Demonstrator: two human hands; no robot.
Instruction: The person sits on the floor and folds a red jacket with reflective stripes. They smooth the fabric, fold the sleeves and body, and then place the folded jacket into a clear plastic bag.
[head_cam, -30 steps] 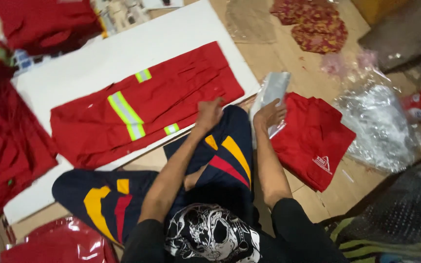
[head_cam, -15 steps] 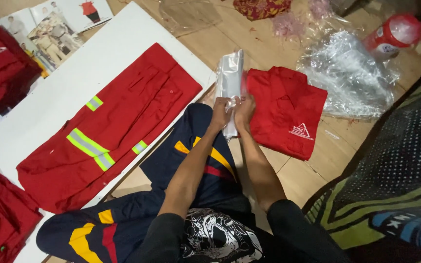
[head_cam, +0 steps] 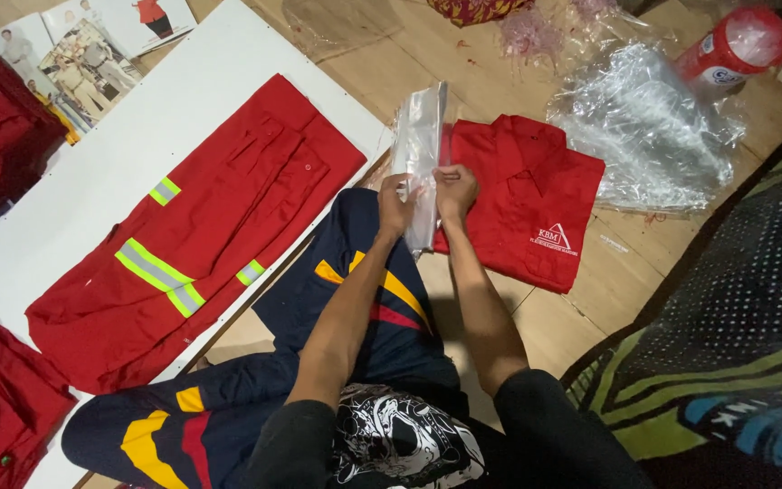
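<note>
On the wooden floor (head_cam: 554, 326), a clear bag (head_cam: 420, 154) is gripped by the left hand (head_cam: 395, 205) and right hand (head_cam: 455, 192); the folded shirt (head_cam: 527, 199) lies beside them, not yet bagged.

Folded trousers (head_cam: 194, 237) on board (head_cam: 92, 181) at left; folded shirt (head_cam: 529, 199) right (on floor); plastic wrap (head_cam: 649, 127) beyond it.

The pale wooden plank floor (head_cam: 554, 317) carries a flat white board (head_cam: 92, 181), 1 folded red shirt with a white chest emblem (head_cam: 536, 199) and a crumpled heap of clear plastic bags (head_cam: 653, 136). Red work trousers with reflective yellow-and-silver stripes (head_cam: 201, 235) lie spread on the board.
</note>
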